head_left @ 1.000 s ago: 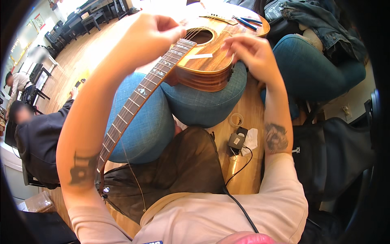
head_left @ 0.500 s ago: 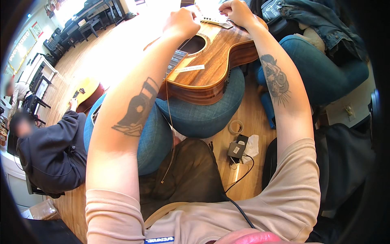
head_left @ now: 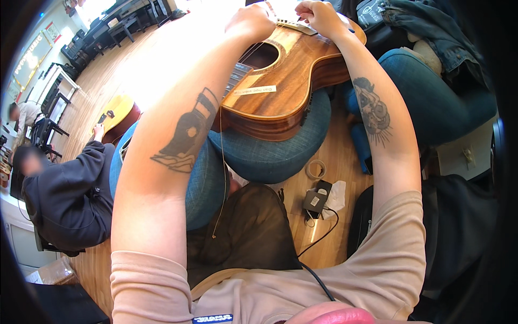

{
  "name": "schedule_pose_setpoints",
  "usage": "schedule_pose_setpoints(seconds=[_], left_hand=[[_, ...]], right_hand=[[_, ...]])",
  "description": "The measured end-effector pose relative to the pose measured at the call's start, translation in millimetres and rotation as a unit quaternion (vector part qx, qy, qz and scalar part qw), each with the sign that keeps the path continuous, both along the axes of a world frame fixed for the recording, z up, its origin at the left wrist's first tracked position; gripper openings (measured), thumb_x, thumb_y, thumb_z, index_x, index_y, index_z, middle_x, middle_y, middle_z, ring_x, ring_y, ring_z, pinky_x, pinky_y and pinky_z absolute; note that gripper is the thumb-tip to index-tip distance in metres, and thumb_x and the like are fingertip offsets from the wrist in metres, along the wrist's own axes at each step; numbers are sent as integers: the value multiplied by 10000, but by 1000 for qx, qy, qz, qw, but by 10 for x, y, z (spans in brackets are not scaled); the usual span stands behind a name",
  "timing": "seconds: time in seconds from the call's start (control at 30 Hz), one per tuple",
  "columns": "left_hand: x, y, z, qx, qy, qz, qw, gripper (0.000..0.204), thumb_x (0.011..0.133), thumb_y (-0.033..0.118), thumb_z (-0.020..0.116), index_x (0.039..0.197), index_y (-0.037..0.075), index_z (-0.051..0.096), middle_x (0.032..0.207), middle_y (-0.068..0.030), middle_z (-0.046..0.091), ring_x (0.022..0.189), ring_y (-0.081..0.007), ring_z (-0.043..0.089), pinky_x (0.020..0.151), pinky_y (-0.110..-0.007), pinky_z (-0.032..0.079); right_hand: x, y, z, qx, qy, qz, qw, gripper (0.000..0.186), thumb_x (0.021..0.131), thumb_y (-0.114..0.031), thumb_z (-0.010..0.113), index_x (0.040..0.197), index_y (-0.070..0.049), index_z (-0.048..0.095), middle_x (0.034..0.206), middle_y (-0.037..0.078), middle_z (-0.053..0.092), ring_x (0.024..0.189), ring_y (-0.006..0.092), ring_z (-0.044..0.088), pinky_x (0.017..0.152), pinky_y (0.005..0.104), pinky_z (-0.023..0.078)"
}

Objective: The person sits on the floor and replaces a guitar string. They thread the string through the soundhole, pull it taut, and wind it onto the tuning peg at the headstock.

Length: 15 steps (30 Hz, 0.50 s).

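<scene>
An acoustic guitar (head_left: pixel 294 97) lies face up on blue padded seats (head_left: pixel 259 156), its neck mostly hidden behind my left forearm. My left hand (head_left: pixel 253 21) is closed over the strings at the far end of the body; what it grips is hidden. Just right of it, my right hand (head_left: pixel 318 17) has curled, pinched fingers at the bridge (head_left: pixel 305 29); what they hold is too small to make out. A pale label strip (head_left: pixel 248 90) is on the guitar top. A loose string (head_left: pixel 221 189) dangles beside my left forearm.
A seated person (head_left: pixel 62 200) at left holds a yellow guitar (head_left: pixel 118 119); another person (head_left: pixel 24 113) bends behind. A tape roll (head_left: pixel 315 169) and black box with cable (head_left: pixel 315 200) lie on the floor. Denim jacket (head_left: pixel 421 27) and black bags (head_left: pixel 448 216) are at right.
Both hands have moved forward, away from me, to the bridge end. My left forearm now covers more of the neck. Over the last half second they have shifted only slightly.
</scene>
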State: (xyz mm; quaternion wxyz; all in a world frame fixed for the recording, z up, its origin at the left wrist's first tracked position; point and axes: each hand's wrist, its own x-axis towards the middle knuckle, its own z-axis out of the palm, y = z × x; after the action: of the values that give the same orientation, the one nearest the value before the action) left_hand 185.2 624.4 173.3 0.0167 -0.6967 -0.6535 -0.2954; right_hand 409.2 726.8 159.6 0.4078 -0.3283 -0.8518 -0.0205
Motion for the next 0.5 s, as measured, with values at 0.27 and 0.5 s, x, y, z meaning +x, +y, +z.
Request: schedule_pose_setpoints(seconds=[0.27,0.5], left_hand=[[-258,617,-285,-24,-30,13,999,452,1006,418,574,1239,70,742,1127,-176,752,1033,-295,706,961,-405,525],[-184,591,-222,-155,-237,-13,959,348,1061,428,519,1098,122,681,681,35,412,543,-98,322,494,-313,273]], right_hand=[[-160,13,-61,25,2,-8,1000,212,861,-86,702,1054,-37,777,960,203,772,905,354,756,819,434,581],[-169,-136,-66,23,17,-20,999,212,856,-108,716,1043,-27,775,952,209,772,900,344,762,828,425,588]])
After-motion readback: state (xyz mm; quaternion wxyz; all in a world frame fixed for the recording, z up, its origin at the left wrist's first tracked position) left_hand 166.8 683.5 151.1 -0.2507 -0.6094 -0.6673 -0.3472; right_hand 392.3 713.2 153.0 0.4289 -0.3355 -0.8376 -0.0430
